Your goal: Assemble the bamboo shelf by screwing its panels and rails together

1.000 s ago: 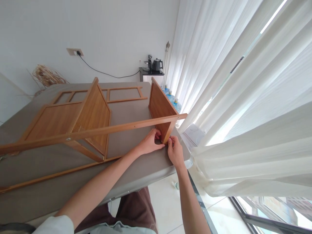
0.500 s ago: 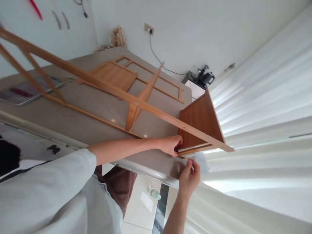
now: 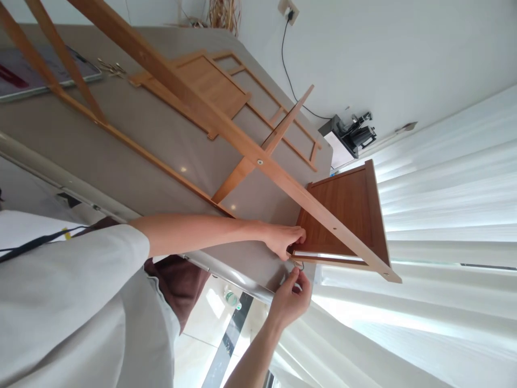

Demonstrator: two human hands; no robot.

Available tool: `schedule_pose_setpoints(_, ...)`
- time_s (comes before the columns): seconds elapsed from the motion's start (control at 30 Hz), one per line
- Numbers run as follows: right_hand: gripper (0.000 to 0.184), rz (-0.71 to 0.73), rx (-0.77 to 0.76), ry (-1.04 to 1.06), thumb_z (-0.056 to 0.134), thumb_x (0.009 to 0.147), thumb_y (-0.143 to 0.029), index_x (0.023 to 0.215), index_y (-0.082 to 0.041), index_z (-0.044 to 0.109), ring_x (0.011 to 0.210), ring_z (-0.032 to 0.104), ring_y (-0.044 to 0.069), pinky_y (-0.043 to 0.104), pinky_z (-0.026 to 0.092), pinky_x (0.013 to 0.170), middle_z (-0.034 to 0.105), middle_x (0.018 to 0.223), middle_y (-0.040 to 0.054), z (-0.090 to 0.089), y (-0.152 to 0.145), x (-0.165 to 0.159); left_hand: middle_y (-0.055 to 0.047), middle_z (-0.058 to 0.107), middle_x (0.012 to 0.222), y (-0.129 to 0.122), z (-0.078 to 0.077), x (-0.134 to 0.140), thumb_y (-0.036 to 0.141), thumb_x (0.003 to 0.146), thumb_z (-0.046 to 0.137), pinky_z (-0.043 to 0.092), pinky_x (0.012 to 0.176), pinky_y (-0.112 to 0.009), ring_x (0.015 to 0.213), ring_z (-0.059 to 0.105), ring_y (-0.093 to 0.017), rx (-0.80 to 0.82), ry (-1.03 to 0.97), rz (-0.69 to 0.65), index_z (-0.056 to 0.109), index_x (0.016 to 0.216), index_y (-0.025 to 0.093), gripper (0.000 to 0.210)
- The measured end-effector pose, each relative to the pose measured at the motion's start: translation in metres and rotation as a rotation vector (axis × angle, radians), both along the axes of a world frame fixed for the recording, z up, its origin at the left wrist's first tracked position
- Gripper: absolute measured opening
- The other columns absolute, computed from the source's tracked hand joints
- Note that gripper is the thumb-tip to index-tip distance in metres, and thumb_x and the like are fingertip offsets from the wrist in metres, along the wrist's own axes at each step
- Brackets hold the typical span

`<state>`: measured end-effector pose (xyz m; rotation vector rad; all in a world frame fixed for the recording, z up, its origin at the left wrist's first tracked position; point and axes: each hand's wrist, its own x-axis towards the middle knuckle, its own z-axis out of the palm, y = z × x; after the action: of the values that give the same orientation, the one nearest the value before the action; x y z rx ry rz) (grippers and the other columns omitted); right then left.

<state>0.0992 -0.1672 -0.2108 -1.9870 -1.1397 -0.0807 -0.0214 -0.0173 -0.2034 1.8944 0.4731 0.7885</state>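
A slatless wooden rack frame, its long front rail [image 3: 258, 161] slanting across the view, stands on the covered table. At its right end is a wooden panel [image 3: 343, 210]. My left hand [image 3: 285, 240] is closed around the panel's lower corner, fingertips partly hidden. Just below that corner, my right hand [image 3: 293, 296] pinches a thin bent metal hex key [image 3: 301, 265], whose tip is close to the corner of the lower rail [image 3: 331, 260]. Whether the tip sits in a screw is too small to tell. A middle board [image 3: 238, 178] joins the two long rails.
Another wooden panel [image 3: 214, 83] and a ladder-like frame [image 3: 278, 113] lie on the table [image 3: 169, 156]. Small metal fittings [image 3: 112, 68] are beside a tray [image 3: 44, 73] at left. A kettle [image 3: 363, 136] stands behind; white curtains [image 3: 452, 215] hang at right. A bottle [image 3: 232, 297] is on the floor.
The view has shifted closer and tilted. My right hand has come in nearer to the lower corner with the hex key; my left hand keeps its hold on the panel.
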Motion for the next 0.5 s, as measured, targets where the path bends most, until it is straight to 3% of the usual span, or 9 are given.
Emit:
schedule_pose_setpoints(0.2,0.043,-0.091,-0.039,-0.009,0.049,0.094,-0.057,0.103,-0.019,0.069,0.087,0.064,0.029,0.04,0.051,0.072,0.069,0.095,0.0167,-0.005,-0.001,-0.008,-0.002,0.059,0.101,-0.002,0.004,-0.003,0.015,0.058,0.073,0.046,0.065,-0.028,0.076,0.057,-0.017,-0.011,0.01,-0.017,0.05,0.095,0.022,0.044)
schedule_pose_setpoints(0.5,0.048,-0.139,-0.117,0.03,0.043,0.096,-0.058,0.108,-0.019,0.067,0.085,0.065,0.029,0.043,0.053,0.077,0.071,0.098,0.0171,-0.008,-0.003,-0.004,0.0,0.063,0.095,-0.002,-0.001,0.0,0.015,0.056,0.074,0.045,0.071,-0.027,0.08,0.058,-0.019,-0.071,0.007,0.046,0.058,0.095,0.024,0.043)
